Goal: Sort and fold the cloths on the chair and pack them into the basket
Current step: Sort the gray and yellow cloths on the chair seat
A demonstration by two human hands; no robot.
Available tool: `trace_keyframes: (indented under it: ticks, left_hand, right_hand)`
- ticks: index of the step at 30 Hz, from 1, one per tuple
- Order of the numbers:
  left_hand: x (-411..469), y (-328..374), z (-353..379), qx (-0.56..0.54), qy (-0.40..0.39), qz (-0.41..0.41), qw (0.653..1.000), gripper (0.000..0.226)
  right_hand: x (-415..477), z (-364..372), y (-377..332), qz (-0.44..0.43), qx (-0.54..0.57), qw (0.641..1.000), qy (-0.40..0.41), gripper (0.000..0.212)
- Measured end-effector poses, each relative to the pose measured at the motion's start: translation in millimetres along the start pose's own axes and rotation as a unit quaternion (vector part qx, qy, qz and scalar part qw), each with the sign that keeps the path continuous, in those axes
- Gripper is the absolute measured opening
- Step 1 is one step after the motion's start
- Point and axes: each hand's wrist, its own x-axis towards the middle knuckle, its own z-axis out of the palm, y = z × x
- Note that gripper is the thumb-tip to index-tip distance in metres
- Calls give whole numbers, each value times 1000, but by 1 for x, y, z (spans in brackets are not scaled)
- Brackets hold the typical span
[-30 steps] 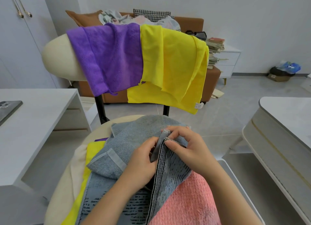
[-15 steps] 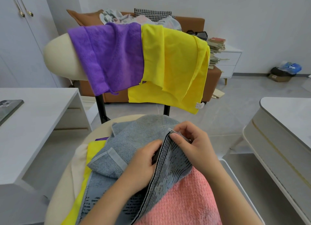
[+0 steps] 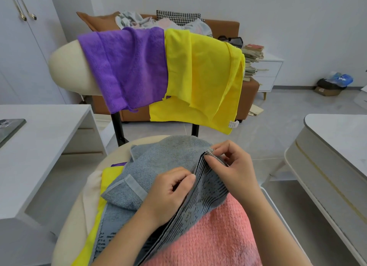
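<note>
A grey patterned cloth (image 3: 206, 194) with black dashes lies on top of the pile on the cream chair seat (image 3: 89, 196). My right hand (image 3: 232, 170) pinches its far corner. Lower down the same edge, my left hand (image 3: 168, 194) pinches the cloth. Under it lie a plain grey towel (image 3: 164, 156), a pink knitted cloth (image 3: 214, 236) and a yellow cloth (image 3: 111, 176). Over the chair back (image 3: 67, 67) hang a purple cloth (image 3: 127, 67) and a yellow cloth (image 3: 200, 75). No basket is in view.
A white desk (image 3: 39, 138) with a dark tablet (image 3: 10, 128) stands on the left. A pale table (image 3: 337, 146) stands on the right. Behind the chair is a brown sofa (image 3: 222, 25) with clothes, and a white drawer unit (image 3: 268, 73) stacked with books.
My hands have drawn apart along the patterned cloth's edge: the right hand moved its corner right and away, and the left hand slid back toward me, spreading the cloth.
</note>
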Motion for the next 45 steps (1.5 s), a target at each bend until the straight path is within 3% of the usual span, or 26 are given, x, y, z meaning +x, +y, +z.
trace_keyframes:
  ticks: [5, 11, 15, 20, 24, 28, 31, 34, 37, 40, 45]
  left_hand:
    - [0, -7, -10, 138, -38, 5, 990, 40]
    - [-5, -7, -42, 192, -100, -39, 976, 46]
    - [-12, -9, -60, 241, -184, -59, 951, 58]
    - [-24, -12, -77, 296, -210, -73, 929, 44]
    - [-29, -21, -89, 349, -172, -44, 920, 47]
    - [-30, -27, -103, 422, -84, 35, 902, 39]
    - [-31, -32, -115, 428, -30, 29, 903, 32]
    - [-35, -35, -120, 336, 23, 2, 942, 28]
    - [-36, -27, -116, 226, 85, -48, 969, 9]
    - [-35, -27, -115, 176, 167, -80, 967, 31]
    - [-32, -33, -115, 89, 238, -150, 955, 21]
  right_hand:
    - [4, -4, 4, 22, 38, 996, 72, 24]
    - [7, -10, 6, 82, 73, 980, 163, 20]
    - [9, -18, 7, 123, 91, 968, 199, 16]
    - [9, -25, 10, 158, 105, 955, 228, 16]
    - [8, -25, 12, 173, 98, 953, 227, 16]
    - [6, -30, 15, 186, 94, 950, 232, 16]
    - [5, -36, 17, 206, 100, 942, 246, 17]
    - [4, -40, 18, 217, 102, 939, 247, 17]
    - [4, -41, 19, 216, 109, 938, 246, 17]
    - [4, -43, 21, 224, 127, 936, 240, 17]
    - [3, -45, 21, 227, 151, 936, 221, 14]
